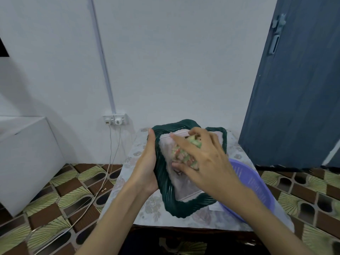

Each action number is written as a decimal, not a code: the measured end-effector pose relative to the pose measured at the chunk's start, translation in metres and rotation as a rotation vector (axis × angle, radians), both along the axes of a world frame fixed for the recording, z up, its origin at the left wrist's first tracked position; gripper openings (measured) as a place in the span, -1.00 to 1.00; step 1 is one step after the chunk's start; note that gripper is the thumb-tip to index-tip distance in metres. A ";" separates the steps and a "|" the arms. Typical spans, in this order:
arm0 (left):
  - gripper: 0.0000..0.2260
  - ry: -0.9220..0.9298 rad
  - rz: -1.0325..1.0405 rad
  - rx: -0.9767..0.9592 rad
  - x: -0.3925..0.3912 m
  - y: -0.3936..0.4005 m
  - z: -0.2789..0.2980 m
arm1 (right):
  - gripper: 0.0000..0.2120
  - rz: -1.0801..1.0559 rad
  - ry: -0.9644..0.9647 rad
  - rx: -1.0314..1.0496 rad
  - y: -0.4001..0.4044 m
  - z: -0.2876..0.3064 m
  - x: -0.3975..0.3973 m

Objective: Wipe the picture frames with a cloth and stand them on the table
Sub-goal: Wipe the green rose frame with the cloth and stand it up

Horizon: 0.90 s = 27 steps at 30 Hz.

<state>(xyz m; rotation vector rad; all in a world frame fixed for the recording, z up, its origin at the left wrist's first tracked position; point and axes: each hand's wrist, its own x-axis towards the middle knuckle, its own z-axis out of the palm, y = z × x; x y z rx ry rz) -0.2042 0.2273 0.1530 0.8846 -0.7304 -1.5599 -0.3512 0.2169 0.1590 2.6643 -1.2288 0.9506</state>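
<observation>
Left to right. My left hand (147, 162) gripped the left edge of the picture frame (166, 190), fingers curled round behind the dark green ribbed border, thumb lying along its front. The frame was held tilted above the table (132, 162), not resting on it as far as I could tell, face towards me, long axis running from near-right up to far-left.

My right hand (204, 159) sat on the frame's glass, fingers bent round a bunched cloth (185, 153), green and red pattern, pressing it against the pane near the upper middle. So the cloth was directly under the right fingers and the unwiped lower pane lay towards me along the long axis; the right hand was the nearer one for the wiping stroke, left just steadied.

A second green frame (222, 137) showed behind, partly hidden. Purple basin (257, 184) on the table's right side, under my right forearm.

No brand, label or readable writing anywhere; socket (115, 120) markings were too small to make out.
</observation>
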 end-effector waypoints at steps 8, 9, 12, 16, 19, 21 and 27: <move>-0.38 -0.038 0.036 -0.026 0.001 -0.003 -0.002 | -0.61 0.015 -0.314 -0.134 -0.016 -0.005 -0.003; -0.38 -0.054 0.049 -0.033 -0.002 -0.003 -0.001 | -0.63 -0.029 -0.329 -0.206 -0.022 -0.003 0.000; -0.40 -0.045 0.100 -0.064 -0.001 -0.005 0.000 | -0.62 -0.010 -0.248 -0.231 -0.019 -0.014 0.009; -0.44 -0.088 0.118 -0.089 0.008 -0.005 -0.002 | -0.58 0.132 -0.101 -0.211 -0.013 -0.045 -0.004; -0.50 -0.140 0.110 -0.103 0.003 -0.003 -0.004 | -0.59 0.008 -0.218 -0.166 -0.037 -0.028 -0.007; -0.50 -0.134 0.114 -0.098 0.003 -0.004 -0.004 | -0.57 0.014 -0.207 -0.138 -0.033 -0.027 0.001; -0.45 -0.080 0.088 -0.023 0.018 -0.004 -0.019 | -0.65 0.211 -0.288 0.202 -0.008 -0.049 -0.015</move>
